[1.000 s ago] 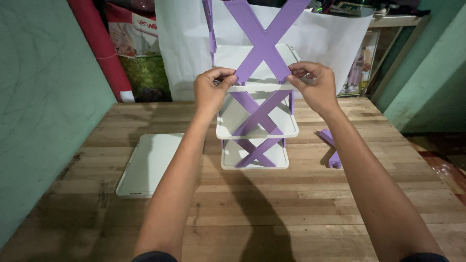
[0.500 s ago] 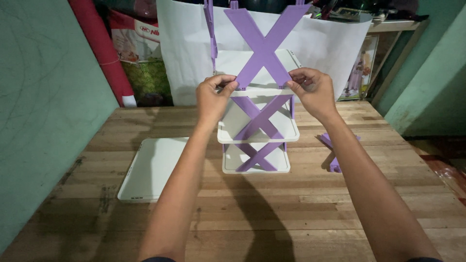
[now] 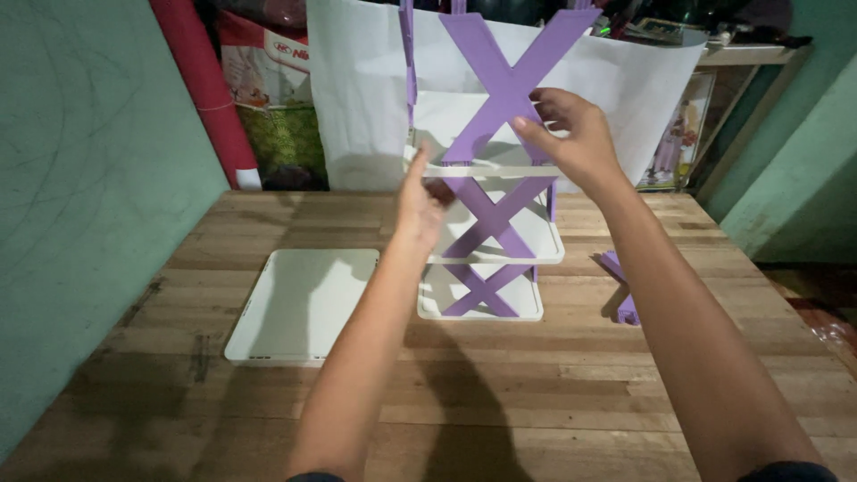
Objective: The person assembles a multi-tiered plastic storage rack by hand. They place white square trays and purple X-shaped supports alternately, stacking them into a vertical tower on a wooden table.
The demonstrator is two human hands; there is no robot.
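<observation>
The shelf rack, white trays joined by purple X-shaped braces, stands on the wooden table straight ahead of both hands. Its top runs out of the picture, so how high it goes cannot be seen.

The left hand is seen edge-on at the left end of the upper tray, fingers held together and pointing up; it is near or touching the tray edge, but which cannot be told, and it grips nothing visible. The right hand is at the upper purple cross brace, fingers loosely curled with thumb and forefinger close to the brace; whether they pinch it is unclear, since the fingertips are partly behind the strip.

Below and left of the left hand a loose white tray lies flat on the table. Below and right of the right hand a spare purple brace lies partly hidden by the right forearm. Behind the rack hangs a white sheet.
</observation>
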